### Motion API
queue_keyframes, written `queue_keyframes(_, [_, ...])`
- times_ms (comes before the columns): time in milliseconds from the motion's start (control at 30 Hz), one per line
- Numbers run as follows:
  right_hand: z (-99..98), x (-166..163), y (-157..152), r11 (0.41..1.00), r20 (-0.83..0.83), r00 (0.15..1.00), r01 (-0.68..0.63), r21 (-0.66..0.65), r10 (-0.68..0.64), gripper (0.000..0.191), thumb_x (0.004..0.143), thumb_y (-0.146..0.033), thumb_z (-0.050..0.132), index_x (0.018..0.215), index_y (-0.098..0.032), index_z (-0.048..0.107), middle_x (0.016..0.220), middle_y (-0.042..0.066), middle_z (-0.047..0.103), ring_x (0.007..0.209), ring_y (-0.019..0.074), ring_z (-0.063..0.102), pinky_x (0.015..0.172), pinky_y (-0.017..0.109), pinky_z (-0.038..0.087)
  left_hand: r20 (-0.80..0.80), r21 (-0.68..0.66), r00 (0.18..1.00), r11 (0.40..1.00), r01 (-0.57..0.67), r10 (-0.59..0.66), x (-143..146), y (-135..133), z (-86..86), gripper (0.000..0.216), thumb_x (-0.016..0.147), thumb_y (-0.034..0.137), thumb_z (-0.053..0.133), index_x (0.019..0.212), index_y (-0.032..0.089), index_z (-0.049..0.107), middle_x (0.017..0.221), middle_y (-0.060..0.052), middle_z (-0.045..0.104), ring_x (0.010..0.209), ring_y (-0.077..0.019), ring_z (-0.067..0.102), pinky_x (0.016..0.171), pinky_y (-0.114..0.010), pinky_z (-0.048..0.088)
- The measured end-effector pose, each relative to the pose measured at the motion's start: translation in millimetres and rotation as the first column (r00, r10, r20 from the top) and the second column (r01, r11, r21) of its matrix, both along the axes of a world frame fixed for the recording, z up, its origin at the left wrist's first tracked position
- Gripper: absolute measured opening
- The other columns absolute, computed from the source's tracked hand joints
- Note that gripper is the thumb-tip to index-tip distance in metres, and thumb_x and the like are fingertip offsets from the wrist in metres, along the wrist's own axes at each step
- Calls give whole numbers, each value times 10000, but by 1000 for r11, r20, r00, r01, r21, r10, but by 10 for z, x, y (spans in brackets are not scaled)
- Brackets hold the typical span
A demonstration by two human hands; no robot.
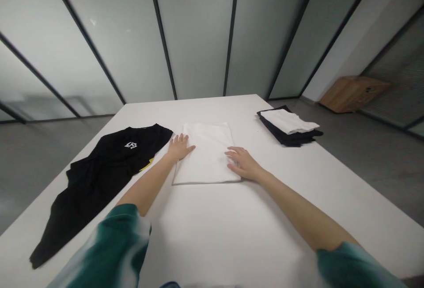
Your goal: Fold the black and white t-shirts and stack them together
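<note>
A white garment [205,155], folded into a flat rectangle, lies on the table in front of me. My left hand [179,147] rests at its left edge, fingers spread and the thumb on the cloth. Over its right edge is my right hand [243,163], with the fingers apart and slightly bent. Neither hand grips the cloth. A black T-shirt [122,153] with a white print lies loosely spread to the left of my left hand.
The white table [205,230] carries everything. Near its right edge sits a stack of folded black clothes [281,135] with a folded white cloth [288,121] on top. Frosted glass panels [198,36] stand behind the table. A wooden cabinet [353,93] is on the floor at right.
</note>
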State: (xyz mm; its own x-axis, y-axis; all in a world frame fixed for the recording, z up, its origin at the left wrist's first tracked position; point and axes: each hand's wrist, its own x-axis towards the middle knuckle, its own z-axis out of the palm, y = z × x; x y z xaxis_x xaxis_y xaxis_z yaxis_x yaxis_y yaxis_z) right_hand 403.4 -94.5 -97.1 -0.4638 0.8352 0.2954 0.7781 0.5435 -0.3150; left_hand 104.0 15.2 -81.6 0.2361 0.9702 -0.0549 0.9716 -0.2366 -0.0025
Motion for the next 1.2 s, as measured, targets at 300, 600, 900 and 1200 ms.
queue_keyframes(300, [-81, 50, 38, 971, 164, 986, 73, -230, -35, 679, 907, -586, 510, 1478, -224, 455, 1593, 123, 315, 1468, 318, 274, 1175, 494, 246, 62, 35, 957, 959, 282, -284, 153, -340, -213, 674, 971, 582, 300, 1515, 189, 360, 1617, -128, 259, 1493, -300, 220, 1191, -463, 211])
queue_keyframes(600, [-109, 31, 22, 1000, -65, 998, 2, -10, -3, 256, 919, -316, 513, 1091, -206, 667, 1250, 146, 619, 1218, 281, 529, 1030, 486, 407, 294, 207, 897, 938, 277, -330, -177, -484, -229, 338, 919, 402, 477, 1102, 188, 663, 1203, -137, 651, 1162, -279, 577, 1012, -426, 441])
queue_keyframes(900, [72, -153, -152, 984, 124, 989, -64, -163, 85, 604, 687, -504, 786, 1197, -219, 633, 1412, 149, 514, 1355, 348, 401, 1091, 503, 336, 309, 147, 865, 918, 367, -395, -149, -659, -19, 371, 895, 506, 494, 871, 194, 692, 893, -81, 730, 885, -240, 659, 904, -389, 460])
queue_keyframes(1200, [-176, 68, 101, 988, 112, 984, 133, 73, -141, 369, 814, -254, 627, 1180, -221, 663, 1406, 138, 552, 1361, 327, 420, 1095, 546, 319, 165, 1, 911, 924, 382, -377, -87, -746, -67, 934, 719, 734, 614, 1434, 152, 465, 1569, -192, 335, 1464, -325, 293, 1195, -478, 180])
